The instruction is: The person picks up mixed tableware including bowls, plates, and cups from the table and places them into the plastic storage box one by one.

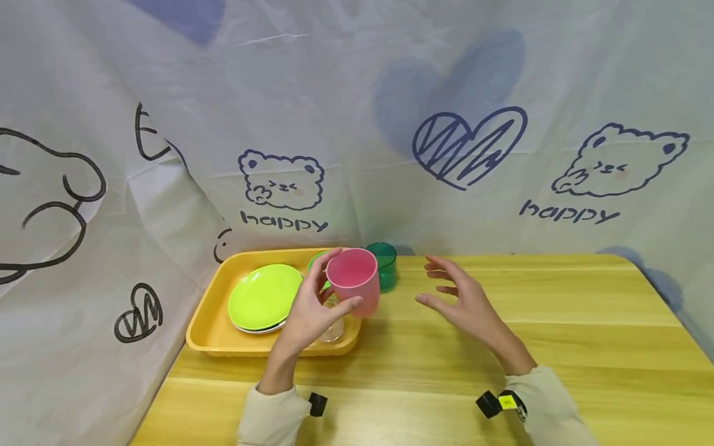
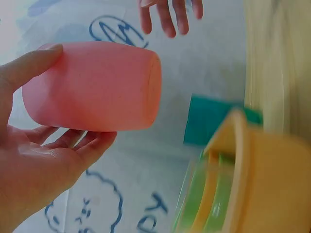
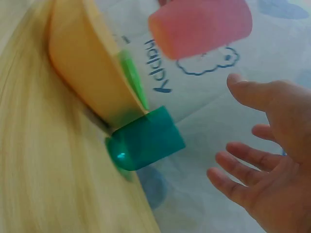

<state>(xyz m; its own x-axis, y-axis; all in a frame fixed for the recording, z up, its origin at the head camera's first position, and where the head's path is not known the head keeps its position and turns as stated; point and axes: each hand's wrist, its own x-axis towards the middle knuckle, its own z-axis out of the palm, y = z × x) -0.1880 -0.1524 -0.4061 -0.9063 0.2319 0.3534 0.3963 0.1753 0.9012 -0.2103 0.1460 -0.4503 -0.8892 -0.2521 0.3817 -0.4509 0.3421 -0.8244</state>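
Observation:
Gripped between the thumb and fingers of my left hand point(image 1: 313, 310) is a pink cup point(image 1: 359, 288), raised over the right side of a yellow tray point(image 1: 209, 328). In the left wrist view the pink cup point(image 2: 97, 87) lies across the curled fingers, its base pointing right. To the right of the cup, my right hand point(image 1: 465, 303) hovers above the table with fingers spread, touching nothing. A teal translucent cup point(image 1: 387, 266) stands on the table just outside the tray. The right wrist view shows this teal cup point(image 3: 148, 138) close beside the tray wall.
Inside the tray lies a bright green plate point(image 1: 264, 297) on top of a pale one. A clear glass point(image 1: 333, 331) and another green item point(image 1: 315, 263) sit partly behind the left hand. A white printed cloth point(image 1: 357, 124) hangs behind the wooden table point(image 1: 586, 322).

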